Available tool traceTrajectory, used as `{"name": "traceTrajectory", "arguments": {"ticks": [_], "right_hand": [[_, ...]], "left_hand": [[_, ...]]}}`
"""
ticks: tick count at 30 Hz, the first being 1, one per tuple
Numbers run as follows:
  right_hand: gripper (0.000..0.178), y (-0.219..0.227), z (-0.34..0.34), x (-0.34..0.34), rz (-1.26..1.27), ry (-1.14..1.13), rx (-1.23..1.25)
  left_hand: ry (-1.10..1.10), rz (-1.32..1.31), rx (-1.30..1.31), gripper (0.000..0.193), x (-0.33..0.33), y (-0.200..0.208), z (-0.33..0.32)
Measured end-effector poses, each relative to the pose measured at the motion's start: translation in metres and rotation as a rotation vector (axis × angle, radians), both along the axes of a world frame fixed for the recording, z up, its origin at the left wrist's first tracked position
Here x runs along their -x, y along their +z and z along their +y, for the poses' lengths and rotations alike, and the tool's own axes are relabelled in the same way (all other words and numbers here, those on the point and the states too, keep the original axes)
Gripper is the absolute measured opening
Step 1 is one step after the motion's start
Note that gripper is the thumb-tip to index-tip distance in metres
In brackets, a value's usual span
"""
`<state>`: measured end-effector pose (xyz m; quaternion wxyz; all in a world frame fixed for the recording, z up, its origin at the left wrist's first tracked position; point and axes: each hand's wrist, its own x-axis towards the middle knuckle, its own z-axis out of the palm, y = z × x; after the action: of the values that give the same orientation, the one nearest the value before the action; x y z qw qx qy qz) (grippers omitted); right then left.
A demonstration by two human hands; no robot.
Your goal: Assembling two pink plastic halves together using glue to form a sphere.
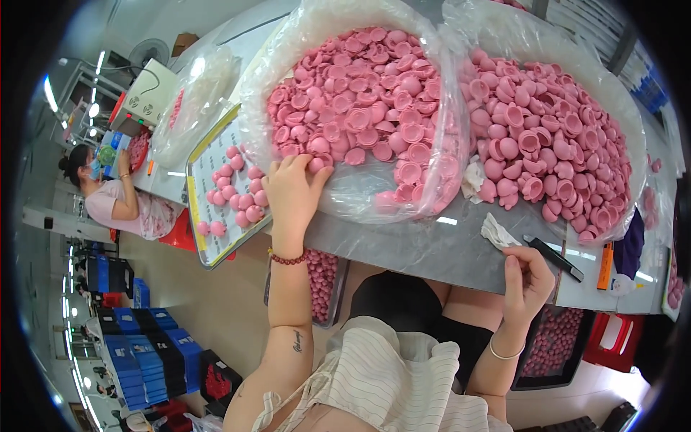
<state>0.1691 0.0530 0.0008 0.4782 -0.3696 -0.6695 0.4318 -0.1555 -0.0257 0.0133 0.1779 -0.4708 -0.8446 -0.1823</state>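
My left hand (294,189) is at the near left edge of an open clear plastic bag (248,108), its thumb and fingers closed on a round pink plastic ball (315,165). In this bag lies a heap of pink half-shells (360,93). My right hand (527,279) is raised at the table's front edge with fingers curled and pressed together. What it holds, if anything, I cannot make out. Just beyond its fingertips lies a crumpled white tissue (498,232). A black-handled cutter (553,258) rests beside that hand.
Left of the bag, a yellow-edged tray (204,241) bears several pink balls (236,186). A second bag of pink shells (547,137) stands at right, near an orange cutter (605,265). Bins of pink balls (322,284) sit below the table. A masked person (119,198) sits at far left.
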Motion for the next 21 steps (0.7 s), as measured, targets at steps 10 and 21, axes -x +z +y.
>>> {"name": "traceTrajectory", "arguments": {"ticks": [10, 21], "right_hand": [[0.009, 0.004, 0.002, -0.002, -0.041, -0.09, -0.153], [0.018, -0.012, 0.008, -0.106, 0.125, -1.038, -0.445]], "left_hand": [[-0.494, -0.857, -0.72, 0.029, -0.077, 0.002, -0.007], [-0.914, -1.93, -0.344, 0.016, -0.174, -0.025, 0.037]]}}
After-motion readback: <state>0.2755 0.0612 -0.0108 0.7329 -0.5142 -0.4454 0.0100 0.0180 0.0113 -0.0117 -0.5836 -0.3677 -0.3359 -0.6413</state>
